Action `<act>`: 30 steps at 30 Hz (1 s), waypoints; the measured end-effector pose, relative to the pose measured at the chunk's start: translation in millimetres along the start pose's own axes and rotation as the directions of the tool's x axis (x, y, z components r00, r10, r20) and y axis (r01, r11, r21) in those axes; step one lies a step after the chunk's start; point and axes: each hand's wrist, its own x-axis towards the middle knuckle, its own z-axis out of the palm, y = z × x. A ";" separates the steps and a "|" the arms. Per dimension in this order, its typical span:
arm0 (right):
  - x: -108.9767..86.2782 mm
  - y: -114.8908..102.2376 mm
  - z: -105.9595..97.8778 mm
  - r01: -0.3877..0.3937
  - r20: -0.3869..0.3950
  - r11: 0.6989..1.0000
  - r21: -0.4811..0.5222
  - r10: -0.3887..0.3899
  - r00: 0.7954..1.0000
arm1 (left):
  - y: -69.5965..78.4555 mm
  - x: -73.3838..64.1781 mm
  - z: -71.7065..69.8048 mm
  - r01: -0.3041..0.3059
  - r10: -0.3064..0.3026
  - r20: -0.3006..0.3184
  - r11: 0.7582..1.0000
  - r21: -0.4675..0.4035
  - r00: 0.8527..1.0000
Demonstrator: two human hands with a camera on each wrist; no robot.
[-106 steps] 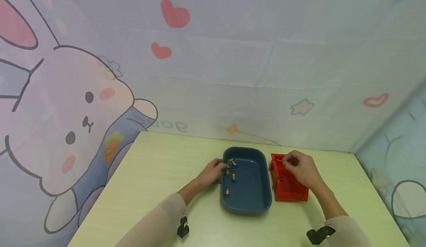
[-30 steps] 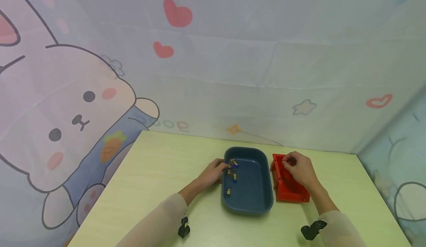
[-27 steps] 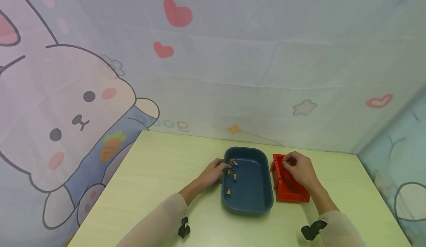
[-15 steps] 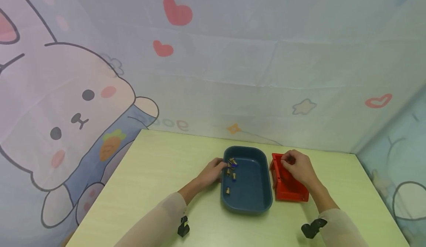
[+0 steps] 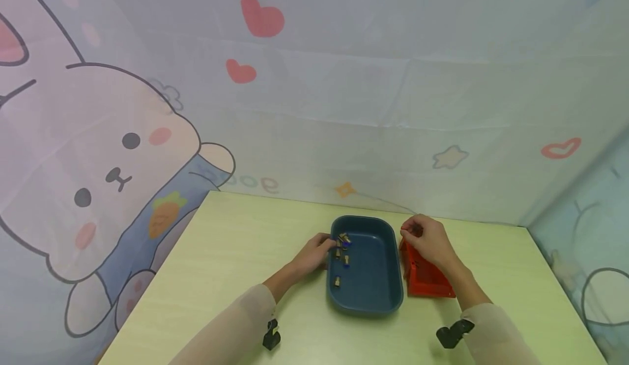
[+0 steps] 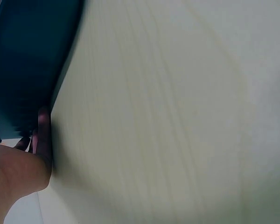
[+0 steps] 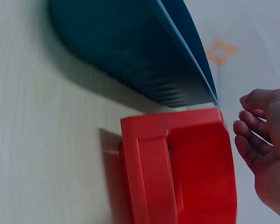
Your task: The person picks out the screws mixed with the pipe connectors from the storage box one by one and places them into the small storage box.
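My left hand (image 5: 309, 255) grips the left side of a dark blue plastic tray (image 5: 368, 294), thumb over its rim and fingers against the outer wall. Several small brass fittings (image 5: 346, 260), some with blue ends, lie along the tray's left side. Over the far left corner of a red plastic bin (image 5: 431, 287) is my right hand (image 5: 428, 240). The right wrist view shows that hand (image 7: 270, 135) loosely curled, thumb and index fingertips apart, with nothing visible between them. Small dark pieces (image 5: 416, 265) lie inside the bin, partly hidden by the hand.
Tray and bin stand side by side on a pale wooden table (image 5: 245, 228), close to each other. A printed curtain (image 5: 319, 113) with a cartoon rabbit hangs behind the table's back edge. Black wrist cameras (image 5: 454, 333) sit at both sleeves.
My right hand has moved left and away from me, from inside the bin to its far left corner. The thin pale stick between its fingers earlier no longer shows. The left hand stays put.
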 end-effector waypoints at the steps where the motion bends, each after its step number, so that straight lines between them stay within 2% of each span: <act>1: 0.4 -1.5 1.4 0.004 0.001 1.000 0.010 -0.004 1.000 | 0.3 -0.2 0.1 0.001 -0.001 0.002 1.000 0.000 1.000; 7: 2.0 -5.7 10.9 -0.017 0.036 0.999 0.042 0.015 0.999 | 3.5 -2.4 0.5 0.008 -0.007 0.025 1.000 -0.028 1.000; 14: 5.4 -12.3 21.2 -0.012 0.066 0.996 0.086 0.006 0.998 | 3.4 -1.9 0.6 0.015 -0.014 0.021 0.999 -0.031 1.000; 30: 16.5 -30.9 41.7 0.012 0.067 0.989 0.147 -0.022 0.998 | 1.6 0.1 0.9 0.007 -0.006 0.015 0.999 -0.037 1.000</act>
